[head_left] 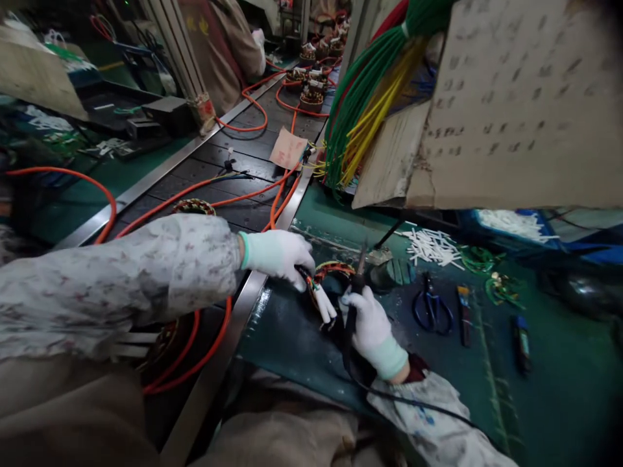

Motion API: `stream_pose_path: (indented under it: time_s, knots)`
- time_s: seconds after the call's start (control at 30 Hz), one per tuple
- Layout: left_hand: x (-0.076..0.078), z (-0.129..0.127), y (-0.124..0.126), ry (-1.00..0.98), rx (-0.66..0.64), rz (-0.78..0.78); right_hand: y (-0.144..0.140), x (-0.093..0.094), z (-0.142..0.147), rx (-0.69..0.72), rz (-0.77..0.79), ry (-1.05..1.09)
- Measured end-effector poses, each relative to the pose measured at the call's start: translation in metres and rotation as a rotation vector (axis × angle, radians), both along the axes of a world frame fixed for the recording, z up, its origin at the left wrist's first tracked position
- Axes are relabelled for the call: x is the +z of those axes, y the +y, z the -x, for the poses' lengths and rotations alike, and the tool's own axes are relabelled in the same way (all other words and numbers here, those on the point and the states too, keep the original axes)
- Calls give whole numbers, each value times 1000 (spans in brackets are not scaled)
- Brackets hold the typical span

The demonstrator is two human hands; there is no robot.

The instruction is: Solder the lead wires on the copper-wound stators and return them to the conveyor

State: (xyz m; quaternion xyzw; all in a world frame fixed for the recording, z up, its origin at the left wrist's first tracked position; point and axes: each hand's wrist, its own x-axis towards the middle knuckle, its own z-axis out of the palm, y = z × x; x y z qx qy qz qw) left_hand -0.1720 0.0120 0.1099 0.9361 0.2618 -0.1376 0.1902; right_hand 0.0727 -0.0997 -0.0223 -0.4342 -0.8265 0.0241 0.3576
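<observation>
My left hand, in a white glove with a pale green cuff, closes its fingers round the dark end of an orange cable beside a wound motor stator. White insulating sleeves stick out of the stator toward me. My gloved right hand is wrapped round a soldering iron with a dark handle, its metal tip pointing up and away. From its rear end a black cord runs off to the lower right. The stator lies on the green mat, partly hidden between my hands.
Scissors, a brush and a small dark tool lie to the right. Beyond are loose white sleeves, green and yellow wires and a cardboard sheet. A conveyor at left carries orange cables and stators.
</observation>
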Motion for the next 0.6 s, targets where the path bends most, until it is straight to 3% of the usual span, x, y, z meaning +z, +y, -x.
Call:
stream_pose_path:
  time_s: [0.13, 0.2, 0.3, 0.4, 0.5, 0.6]
  knots:
    - [-4, -14, -10, 52, -32, 80, -8, 4, -20, 151, -25, -24]
    - [-2, -18, -11, 94, 9, 121, -5, 3, -24, 156, -26, -66]
    - [-4, -22, -14, 90, 66, 92, -4, 0, -28, 44, 12, -122]
    - [-16, -26, -24, 9, 39, 6, -15, -2, -39, -57, 94, -117]
    - [-33, -37, -36, -9, -46, -159, -41, -1, -53, -163, 83, -86]
    - [-48, -62, -41, 12, -31, -326, -79, 0, -58, -302, -3, -77]
